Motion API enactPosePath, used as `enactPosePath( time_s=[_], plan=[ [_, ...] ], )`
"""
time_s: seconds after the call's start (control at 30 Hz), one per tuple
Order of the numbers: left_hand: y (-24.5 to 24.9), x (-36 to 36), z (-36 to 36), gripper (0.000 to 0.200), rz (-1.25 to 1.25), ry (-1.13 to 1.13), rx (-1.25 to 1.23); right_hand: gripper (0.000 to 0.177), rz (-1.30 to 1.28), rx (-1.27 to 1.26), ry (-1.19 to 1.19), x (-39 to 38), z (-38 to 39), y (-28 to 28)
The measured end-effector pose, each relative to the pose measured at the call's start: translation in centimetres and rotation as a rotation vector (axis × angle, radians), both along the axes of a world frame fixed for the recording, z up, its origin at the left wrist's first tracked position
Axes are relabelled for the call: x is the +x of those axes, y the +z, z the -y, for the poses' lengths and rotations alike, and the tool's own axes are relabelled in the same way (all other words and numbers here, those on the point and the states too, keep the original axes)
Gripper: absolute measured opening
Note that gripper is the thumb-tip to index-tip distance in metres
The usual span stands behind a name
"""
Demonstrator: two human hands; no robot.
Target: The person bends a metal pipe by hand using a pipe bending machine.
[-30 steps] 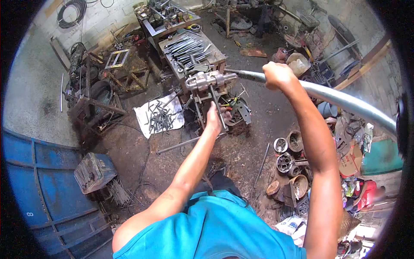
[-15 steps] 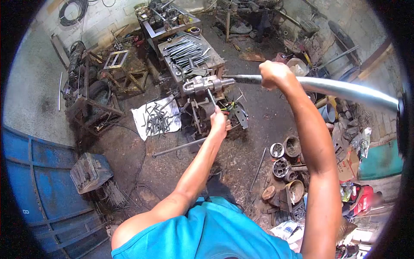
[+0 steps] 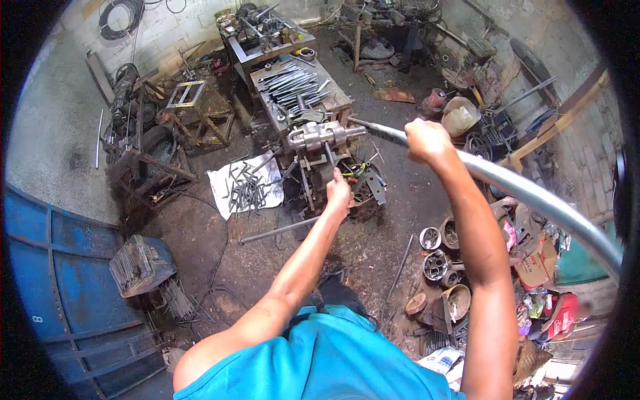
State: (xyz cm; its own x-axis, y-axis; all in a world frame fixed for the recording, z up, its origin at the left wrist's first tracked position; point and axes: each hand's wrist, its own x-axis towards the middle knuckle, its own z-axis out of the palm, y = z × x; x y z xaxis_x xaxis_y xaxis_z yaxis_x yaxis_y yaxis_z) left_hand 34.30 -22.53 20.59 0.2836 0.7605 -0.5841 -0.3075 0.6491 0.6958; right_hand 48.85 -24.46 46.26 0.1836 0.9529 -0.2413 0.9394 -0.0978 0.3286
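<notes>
My left hand (image 3: 339, 192) is closed round the lower end of a short metal rod (image 3: 331, 156), which runs up to a heavy steel vise-like fixture (image 3: 313, 138) at the near end of the bench. In my right hand (image 3: 427, 141) is a long silver metal pipe (image 3: 527, 190), gripped near its narrower far end. The pipe looks curved through the lens and reaches out to the right edge of view. Its far tip lies just right of the fixture.
Metal rods (image 3: 288, 85) are piled on the workbench (image 3: 337, 100). Bent dark pieces lie on a white sheet (image 3: 222, 179) on the floor. Tins and pots (image 3: 435, 265) stand at the right, near a person in red (image 3: 565, 315). A blue metal door (image 3: 73, 287) is at left.
My right hand has come down and a little right, and the pipe's outer end has swung lower. The left hand stays at the rod, and the view has shifted slightly.
</notes>
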Motion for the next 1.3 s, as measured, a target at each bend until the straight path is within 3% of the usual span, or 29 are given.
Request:
enactPosePath(
  time_s=[0.07,0.2,0.27,0.37,0.47,0.53,0.6,0.8,0.87,1.3],
  plan=[
    [0.5,0.8,0.0,0.059,-0.1,0.005,0.025,0.023,-0.016,0.059,-0.019,0.3,0.4,-0.7],
    [-1.8,-0.5,-0.4,0.059,0.639,-0.081,-0.091,0.023,-0.024,-0.01,-0.028,0.3,0.2,-0.3],
    [-2.1,-0.3,-0.4,0.052,0.616,-0.092,-0.12,0.023,-0.036,-0.008,-0.05,0.5,-0.4,0.0],
    [-4.4,-1.4,-1.1,0.053,0.343,-0.15,0.016,0.022,-0.056,-0.018,-0.083,0.6,-0.1,-0.1],
    [-2.6,-0.5,-0.7,0.056,0.427,-0.113,-0.072,0.019,-0.051,0.103,-0.01,0.4,1.8,-2.1],
    [-3.3,-0.4,-0.5,0.057,0.306,-0.078,-0.073,0.018,-0.075,0.103,-0.028,0.5,2.2,-2.4],
    [-3.7,-1.8,-1.7,0.057,0.206,-0.193,0.084,0.018,-0.075,0.121,-0.029,0.4,2.6,-2.6],
    [-3.1,-0.7,-1.8,0.053,0.303,-0.151,0.04,0.017,-0.096,0.205,-0.008,0.8,2.7,-4.2],
    [-3.1,-0.3,-2.5,0.052,0.092,-0.093,0.04,0.018,-0.128,0.193,-0.056,0.8,2.6,-4.3],
    [-4.7,-0.6,-2.9,0.053,0.292,-0.093,0.094,0.017,-0.164,0.356,-0.117,0.5,5.5,-7.2]
  ],
)
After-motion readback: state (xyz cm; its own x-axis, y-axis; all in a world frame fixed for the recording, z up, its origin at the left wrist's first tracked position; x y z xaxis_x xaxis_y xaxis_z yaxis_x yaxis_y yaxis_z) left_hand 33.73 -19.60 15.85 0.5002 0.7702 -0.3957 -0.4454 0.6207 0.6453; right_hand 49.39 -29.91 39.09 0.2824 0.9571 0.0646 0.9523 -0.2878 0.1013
